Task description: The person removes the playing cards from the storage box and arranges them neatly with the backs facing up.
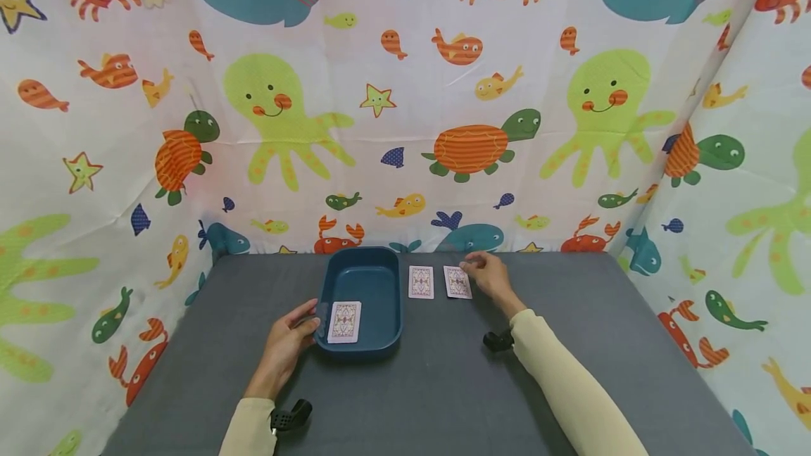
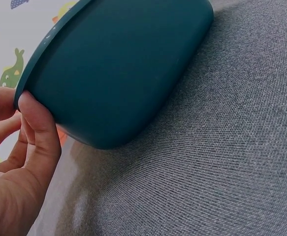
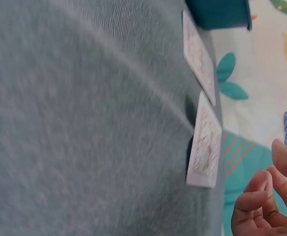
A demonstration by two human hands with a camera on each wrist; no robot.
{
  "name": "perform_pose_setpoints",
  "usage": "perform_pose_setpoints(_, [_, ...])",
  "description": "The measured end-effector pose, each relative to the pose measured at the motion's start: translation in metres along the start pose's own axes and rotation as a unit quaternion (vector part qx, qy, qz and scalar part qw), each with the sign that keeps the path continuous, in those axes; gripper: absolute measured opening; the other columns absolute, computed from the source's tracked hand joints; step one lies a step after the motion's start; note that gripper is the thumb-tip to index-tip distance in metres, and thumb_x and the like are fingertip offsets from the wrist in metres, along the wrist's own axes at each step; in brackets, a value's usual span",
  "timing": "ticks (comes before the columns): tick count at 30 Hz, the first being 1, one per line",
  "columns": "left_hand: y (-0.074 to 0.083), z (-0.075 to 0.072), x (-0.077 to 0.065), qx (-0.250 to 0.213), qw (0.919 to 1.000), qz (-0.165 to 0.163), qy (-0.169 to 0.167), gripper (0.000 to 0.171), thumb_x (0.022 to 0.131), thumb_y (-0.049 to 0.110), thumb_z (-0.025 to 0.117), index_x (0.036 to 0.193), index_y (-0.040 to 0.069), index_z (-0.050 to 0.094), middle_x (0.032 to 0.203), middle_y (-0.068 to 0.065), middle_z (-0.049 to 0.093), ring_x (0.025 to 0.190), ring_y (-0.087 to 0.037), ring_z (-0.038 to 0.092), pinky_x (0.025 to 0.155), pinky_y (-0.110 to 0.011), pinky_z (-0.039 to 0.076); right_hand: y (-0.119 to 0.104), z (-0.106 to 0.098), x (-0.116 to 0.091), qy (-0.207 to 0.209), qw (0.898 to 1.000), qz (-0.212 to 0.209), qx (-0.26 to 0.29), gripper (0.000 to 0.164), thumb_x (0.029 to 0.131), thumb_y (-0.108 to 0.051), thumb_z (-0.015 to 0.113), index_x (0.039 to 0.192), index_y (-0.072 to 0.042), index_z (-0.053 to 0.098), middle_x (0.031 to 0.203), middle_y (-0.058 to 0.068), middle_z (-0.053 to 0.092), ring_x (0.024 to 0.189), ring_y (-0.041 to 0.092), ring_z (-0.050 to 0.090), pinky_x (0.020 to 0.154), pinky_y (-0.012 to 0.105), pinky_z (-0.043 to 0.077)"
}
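The left hand (image 1: 285,347) pinches the left rim of the blue tray (image 1: 382,301), which holds a face-down card (image 1: 344,322) at its near-left corner, while rightward of it, on the grey table (image 1: 443,385), lie a nearer card (image 1: 421,282) and a farther card (image 1: 457,282), the right hand (image 1: 491,275) just beyond, fingers loosely curled, gripping nothing.

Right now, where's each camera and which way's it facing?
Head: on the head, facing forward and down at blue tray, cards, both hands, sleeves.
Left wrist: on that wrist, facing the tray's outer wall; left hand pinches its rim.
Right wrist: on that wrist, facing two cards; right hand at right edge.
Head and right wrist share these cards and the tray.
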State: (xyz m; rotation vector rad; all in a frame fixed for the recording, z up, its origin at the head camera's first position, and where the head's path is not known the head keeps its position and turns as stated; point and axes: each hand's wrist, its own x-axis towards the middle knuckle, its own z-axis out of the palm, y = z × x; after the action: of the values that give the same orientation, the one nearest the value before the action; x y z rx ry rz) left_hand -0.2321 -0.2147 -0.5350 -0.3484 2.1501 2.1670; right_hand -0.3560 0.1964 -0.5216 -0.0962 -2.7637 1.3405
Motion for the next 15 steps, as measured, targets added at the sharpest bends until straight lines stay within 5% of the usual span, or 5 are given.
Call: perform_pose_setpoints(15, [-0.001,-0.001,0.000,-0.002,0.9999,0.005,-0.008,0.047,0.097,0.006,0.057,0.143,0.011,0.050,0.141,-0.014,0.046,0.103,-0.017,0.053,0.075,-0.024,0.050,-0.026,0.004,-0.033,-0.007,0.996,-0.053,0.075,0.029,0.093,-0.030,0.068,0.113,-0.010,0.068,0.091,0.010,0.067,0.085,0.031,0.065,0.061,0.027,0.046])
